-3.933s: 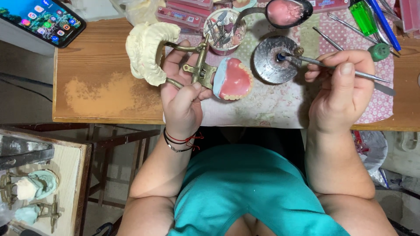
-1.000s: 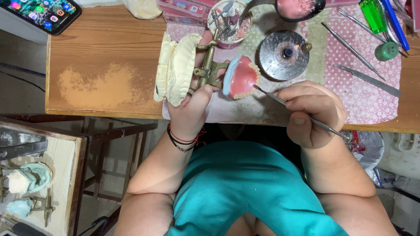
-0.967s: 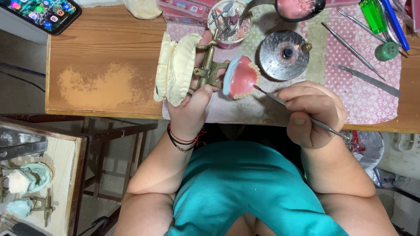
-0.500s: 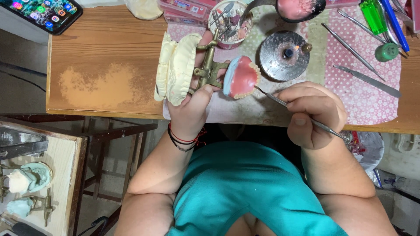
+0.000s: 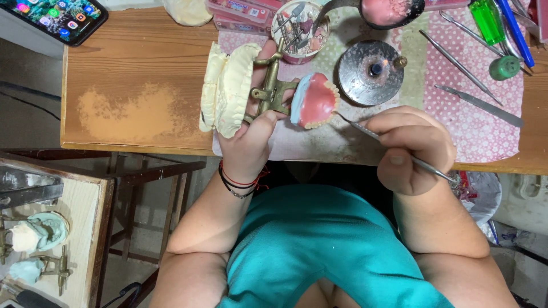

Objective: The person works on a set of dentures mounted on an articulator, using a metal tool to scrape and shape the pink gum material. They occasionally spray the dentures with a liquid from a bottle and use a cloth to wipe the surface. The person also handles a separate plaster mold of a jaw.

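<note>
Our left hand point(image 5: 251, 134) grips the brass articulator point(image 5: 273, 91), fingers wrapped around it. Our right hand point(image 5: 408, 148) fingers pinch a metal carving tool point(image 5: 365, 130), tip at the pink wax denture point(image 5: 314, 100). We judge wax carving is underway; the next stroke needs light pressure.

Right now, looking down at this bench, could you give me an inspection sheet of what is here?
Surface: wooden bench with a pale worn patch; pink dotted mat under the work.
Job's things: brass articulator with cream plaster casts; pink wax denture; thin metal carving tool, tip at the denture.
Clutter: round metal burner, cup of burs, spare steel instruments, green lighter, phone.
Grippers: left hand holds the articulator; right hand grips the tool.
Cables: nothing seen.
Surroundings: side table with two more mounted casts.
</note>
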